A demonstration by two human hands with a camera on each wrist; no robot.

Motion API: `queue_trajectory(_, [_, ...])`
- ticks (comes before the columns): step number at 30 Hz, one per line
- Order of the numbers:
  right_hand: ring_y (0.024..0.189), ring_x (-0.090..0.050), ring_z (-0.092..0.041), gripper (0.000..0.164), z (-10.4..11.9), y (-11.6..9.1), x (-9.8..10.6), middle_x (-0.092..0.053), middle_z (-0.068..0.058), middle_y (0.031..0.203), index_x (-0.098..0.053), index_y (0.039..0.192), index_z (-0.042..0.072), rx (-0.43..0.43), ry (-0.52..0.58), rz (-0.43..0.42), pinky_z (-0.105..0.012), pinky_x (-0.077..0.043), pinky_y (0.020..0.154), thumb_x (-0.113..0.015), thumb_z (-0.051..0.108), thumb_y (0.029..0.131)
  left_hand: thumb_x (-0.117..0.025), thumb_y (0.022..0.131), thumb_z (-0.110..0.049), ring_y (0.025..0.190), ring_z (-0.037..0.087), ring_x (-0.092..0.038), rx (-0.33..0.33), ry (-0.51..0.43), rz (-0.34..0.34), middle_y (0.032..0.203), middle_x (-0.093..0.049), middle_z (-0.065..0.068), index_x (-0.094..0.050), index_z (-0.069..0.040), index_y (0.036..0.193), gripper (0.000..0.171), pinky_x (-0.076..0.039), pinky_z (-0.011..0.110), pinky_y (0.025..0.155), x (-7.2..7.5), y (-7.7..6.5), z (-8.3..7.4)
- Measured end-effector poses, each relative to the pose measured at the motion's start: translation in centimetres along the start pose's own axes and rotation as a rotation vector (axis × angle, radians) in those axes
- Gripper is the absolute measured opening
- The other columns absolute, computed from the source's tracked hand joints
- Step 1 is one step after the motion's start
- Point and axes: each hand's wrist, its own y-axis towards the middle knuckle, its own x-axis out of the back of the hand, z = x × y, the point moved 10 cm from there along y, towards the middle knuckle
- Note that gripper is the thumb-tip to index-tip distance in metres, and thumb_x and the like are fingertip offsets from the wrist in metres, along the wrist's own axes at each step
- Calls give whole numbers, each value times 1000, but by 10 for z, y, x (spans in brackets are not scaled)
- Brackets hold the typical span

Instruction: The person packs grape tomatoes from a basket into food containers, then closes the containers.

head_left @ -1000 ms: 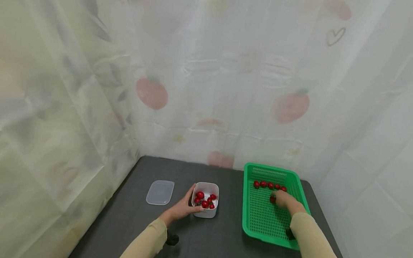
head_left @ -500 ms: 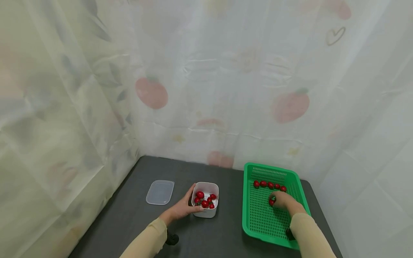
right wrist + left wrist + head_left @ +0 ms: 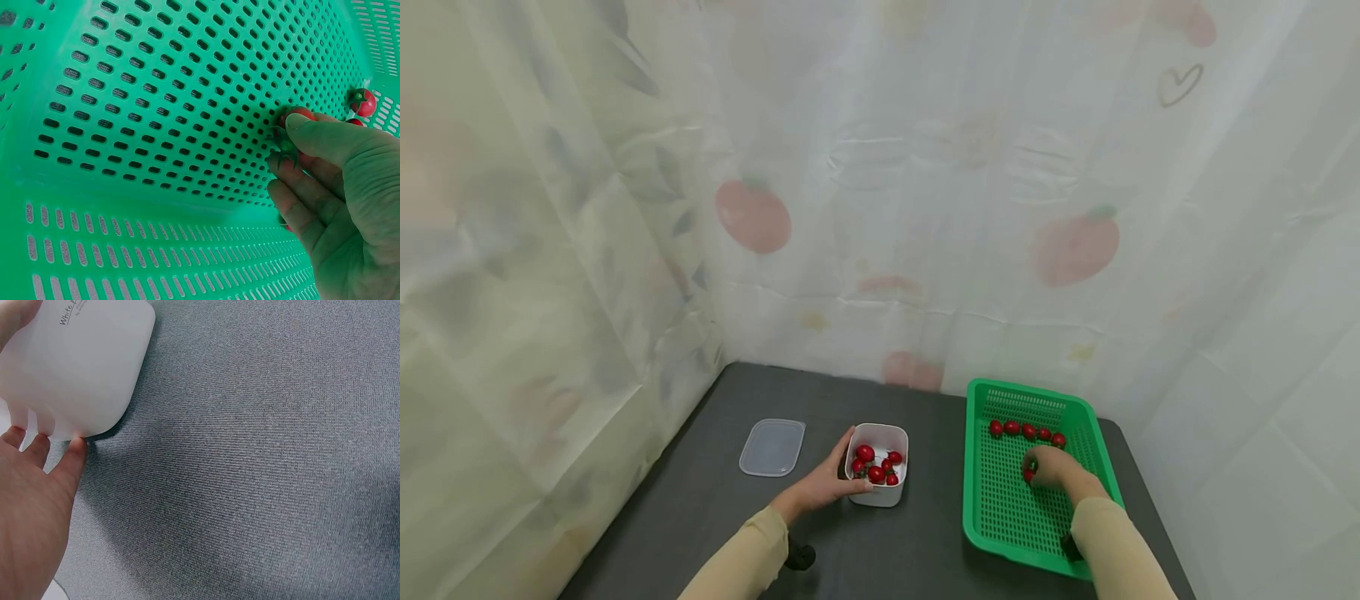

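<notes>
My left hand (image 3: 817,488) holds a small white plastic container (image 3: 880,498) at its left corner, the thumb along the front rim and the fingers against the side. Several red cherry tomatoes (image 3: 876,474) lie inside it. Over in the green basket (image 3: 971,475), my right hand (image 3: 1051,465) pinches a cherry tomato (image 3: 301,112) between thumb and fingers, close over the perforated floor; its green stem end shows in the right wrist view. A row of several more tomatoes (image 3: 1012,427) lies toward the basket's back.
A translucent square lid (image 3: 772,447) lies flat on the dark grey table (image 3: 820,392), left of the container. A printed curtain (image 3: 880,233) hangs behind the table and along its sides. The basket stands near the table's right edge.
The right hand has shifted slightly left with the cherry tomato, which has moved a little toward the front of the basket. The left hand and container have stayed put.
</notes>
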Motion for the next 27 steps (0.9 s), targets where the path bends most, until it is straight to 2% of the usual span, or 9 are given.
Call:
queue_trajectory(3, [93, -63, -29, 27, -1, 1, -1, -68, -7, 103, -73, 106, 6, 5, -12, -4, -51, -53, 80, -74, -6, 82, -78, 92, -26, 148, 43, -23, -6, -4, 6, 167, -11, 20, 2, -19, 166, 109, -29, 60, 114, -1, 0, -2])
queue_trajectory(7, [100, -64, -35, 32, -3, 1, -2, -68, -12, 110, -72, 112, 4, 13, -11, -10, -53, -53, 82, -73, -8, 82, -77, 93, -23, 148, 44, -22, -7, -14, 7, 167, -10, 20, 3, -18, 166, 108, -28, 61, 114, -2, 0, -2])
queue_trajectory(10, [103, -64, -36, 37, -2, 2, -2, -67, -15, 116, -72, 117, 3, 24, -2, -15, -49, -53, 77, -71, -10, 82, -78, 93, -24, 148, 44, -22, -2, -11, 4, 167, -10, 20, 3, -18, 166, 109, -28, 61, 114, -1, 1, -2])
queue_trajectory(14, [96, -64, -30, 38, 2, 3, 2, -68, -13, 114, -72, 118, 4, 56, -5, -35, -45, -51, 73, -70, -11, 83, -79, 92, -25, 148, 44, -23, -3, -10, 2, 167, -11, 20, 3, -17, 166, 110, -28, 63, 114, 0, 1, -2])
queue_trajectory(21, [97, -64, -31, 26, 28, -1, 21, -69, -8, 108, -72, 115, 4, 168, -24, -96, -51, -54, 81, -70, -4, 90, -78, 93, -23, 147, 45, -24, -11, -3, 3, 167, -11, 21, 5, -17, 166, 110, -29, 63, 113, -1, 1, 0])
queue_trajectory(27, [101, -64, -32, 26, 55, -4, 36, -68, -8, 109, -72, 117, 7, 231, -10, -111, -50, -53, 81, -69, -3, 93, -78, 93, -22, 147, 43, -24, -17, -7, -3, 167, -11, 19, 3, -18, 166, 109, -28, 61, 114, 0, 2, 2])
